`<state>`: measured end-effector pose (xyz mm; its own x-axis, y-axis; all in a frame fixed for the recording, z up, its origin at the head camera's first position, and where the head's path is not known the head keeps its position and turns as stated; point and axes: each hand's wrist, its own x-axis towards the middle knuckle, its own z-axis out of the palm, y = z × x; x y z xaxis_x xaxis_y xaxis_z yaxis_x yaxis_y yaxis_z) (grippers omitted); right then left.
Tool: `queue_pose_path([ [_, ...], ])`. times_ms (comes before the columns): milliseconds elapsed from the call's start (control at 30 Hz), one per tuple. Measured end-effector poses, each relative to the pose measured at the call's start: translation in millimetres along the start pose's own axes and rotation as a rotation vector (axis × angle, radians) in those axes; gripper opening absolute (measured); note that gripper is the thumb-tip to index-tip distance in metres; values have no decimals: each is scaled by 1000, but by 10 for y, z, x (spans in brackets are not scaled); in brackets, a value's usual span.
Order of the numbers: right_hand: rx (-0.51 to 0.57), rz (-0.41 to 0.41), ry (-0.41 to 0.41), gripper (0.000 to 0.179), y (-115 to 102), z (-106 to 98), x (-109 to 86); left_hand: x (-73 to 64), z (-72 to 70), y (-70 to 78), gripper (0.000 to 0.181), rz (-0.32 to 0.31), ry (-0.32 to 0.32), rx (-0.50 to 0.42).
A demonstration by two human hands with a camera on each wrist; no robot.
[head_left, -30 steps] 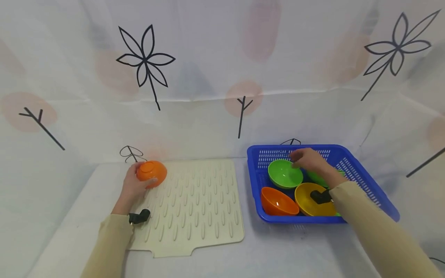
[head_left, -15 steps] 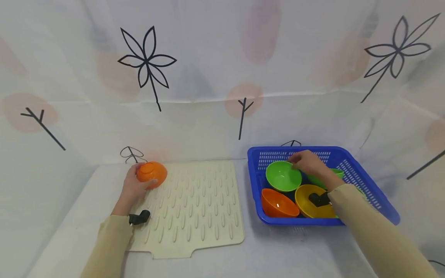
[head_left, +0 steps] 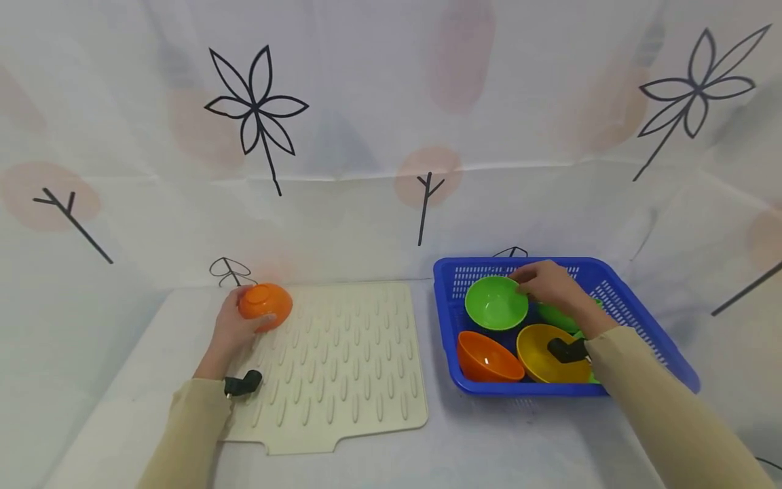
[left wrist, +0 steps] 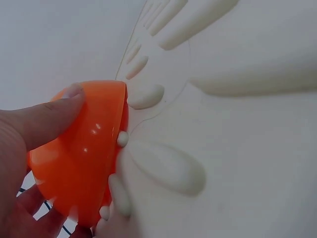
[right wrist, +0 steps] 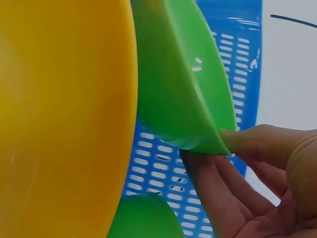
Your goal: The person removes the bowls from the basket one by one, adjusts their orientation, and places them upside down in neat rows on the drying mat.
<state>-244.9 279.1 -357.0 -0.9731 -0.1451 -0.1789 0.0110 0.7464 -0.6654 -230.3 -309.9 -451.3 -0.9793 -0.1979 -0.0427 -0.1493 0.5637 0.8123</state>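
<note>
From where I stand, with twelve at the far edge, the right hand (head_left: 550,285) is over the blue basket (head_left: 525,389), pinching the rim of a green bowl (head_left: 495,303) at about two o'clock. The right-wrist view shows the thumb (right wrist: 262,143) lying over the lip, with fingers bent against the outside. That bowl sits near ten o'clock in the basket, mouth up; whether its base touches the basket floor I can't tell.

The left hand (head_left: 231,324) is at about ten o'clock on the ridged mat (head_left: 299,443), curled round an orange bowl (head_left: 269,301) — mouth down, its rim against the ridges.

For a clean lift of the green one, I'd firm up that pinch first, since a grip on one edge looks likely to let the bowl swing. Straight up seems the best line: the second orange bowl (head_left: 487,358) lies at its six, the yellow bowl (head_left: 537,350) at its five, and another green bowl (head_left: 556,317) at its three, partly behind the wrist. Dragging sideways could knock those. Meanwhile the left hand would do well to stay light — enough to steady its bowl, without shoving it off the ridges.
</note>
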Motion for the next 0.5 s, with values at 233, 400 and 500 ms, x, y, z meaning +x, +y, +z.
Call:
queue_pose_path([
  [233,28,-11,51,42,-63,-74,-86,-4,4,17,90,0,9,11],
  [400,36,-57,72,41,-138,-110,-162,-5,0,46,90,-2,10,18],
  [500,58,-77,73,40,-182,-110,-210,-11,-10,72,90,-1,5,23],
])
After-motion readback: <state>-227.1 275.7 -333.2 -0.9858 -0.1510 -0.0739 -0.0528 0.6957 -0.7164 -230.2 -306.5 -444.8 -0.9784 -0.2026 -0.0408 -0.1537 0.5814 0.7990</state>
